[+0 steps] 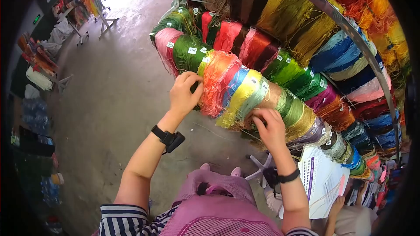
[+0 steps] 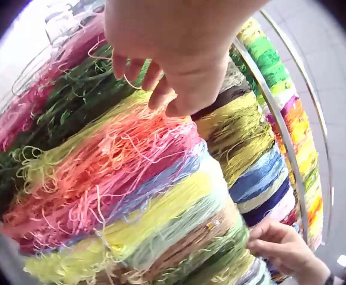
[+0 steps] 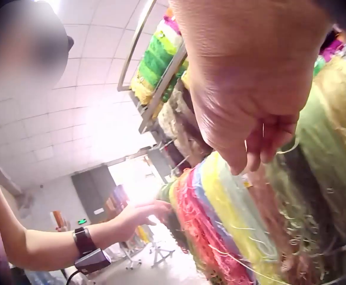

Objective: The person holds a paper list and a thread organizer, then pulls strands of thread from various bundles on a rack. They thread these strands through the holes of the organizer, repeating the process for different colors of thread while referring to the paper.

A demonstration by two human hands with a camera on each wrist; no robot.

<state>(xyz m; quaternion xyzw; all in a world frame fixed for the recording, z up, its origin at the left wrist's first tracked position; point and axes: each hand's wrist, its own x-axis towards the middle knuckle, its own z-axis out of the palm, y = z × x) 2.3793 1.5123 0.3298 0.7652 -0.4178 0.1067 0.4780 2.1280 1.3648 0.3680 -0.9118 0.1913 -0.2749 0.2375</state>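
Observation:
Skeins of coloured thread hang side by side along a rail. At the orange skein (image 1: 217, 72), my left hand (image 1: 186, 91) bends its fingers and thumb together, pinching thread. In the left wrist view a thin loose strand curls by the left fingertips (image 2: 155, 95). Farther along the same row, my right hand (image 1: 270, 129) pinches thread beside the tan skein (image 1: 269, 95). A short strand loops at the right fingers (image 3: 271, 139) in the right wrist view. Between the hands hang a blue skein (image 1: 235, 83), a yellow skein (image 1: 245, 89) and a pale green skein (image 1: 258, 98). Small white number labels sit on top.
A curved metal rail (image 1: 345, 22) arches over more skein rows behind. At the lower right, another person's hand (image 1: 337, 205) is by white printed sheets (image 1: 321, 179). A wheeled stand leg (image 1: 258, 168) is on the floor; more thread racks (image 1: 81, 6) stand far left.

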